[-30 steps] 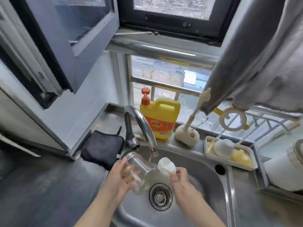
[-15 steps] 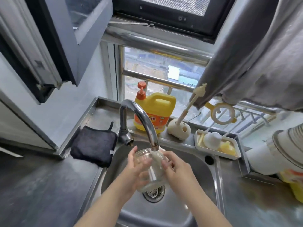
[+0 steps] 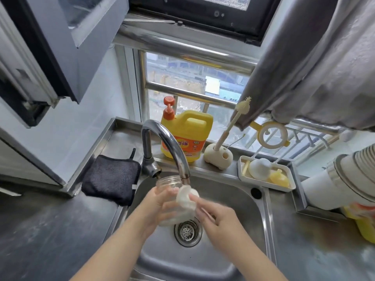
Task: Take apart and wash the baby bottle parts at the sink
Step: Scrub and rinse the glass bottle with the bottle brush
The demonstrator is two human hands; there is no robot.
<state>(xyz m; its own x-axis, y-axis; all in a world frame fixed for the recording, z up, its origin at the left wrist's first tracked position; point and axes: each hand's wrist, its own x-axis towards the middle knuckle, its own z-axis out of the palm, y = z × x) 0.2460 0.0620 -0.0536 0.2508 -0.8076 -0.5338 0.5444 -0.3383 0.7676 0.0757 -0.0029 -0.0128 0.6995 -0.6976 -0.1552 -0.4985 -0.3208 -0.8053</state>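
Note:
Over the steel sink [image 3: 239,201] my left hand [image 3: 156,207] grips a clear glass baby bottle [image 3: 169,181], held upright with its open threaded mouth just left of the faucet [image 3: 168,142] spout. My right hand [image 3: 215,216] pinches a white bottle cap part [image 3: 185,197] with its fingertips, right below the spout and touching the bottle's side. The bottle's lower half is blurred behind both hands. I cannot tell whether water is running.
A yellow dish soap jug [image 3: 188,134] and a bottle brush in its stand [image 3: 219,157] stand behind the sink. A white tray [image 3: 243,175] at the right holds a white and a yellow part. A black cloth [image 3: 109,177] lies left of the faucet; the drain strainer [image 3: 187,232] sits below my hands.
The bottle went from tilted beside the faucet to upright under the spout. My right hand brought the white cap against the bottle. The view shifted down toward the sink.

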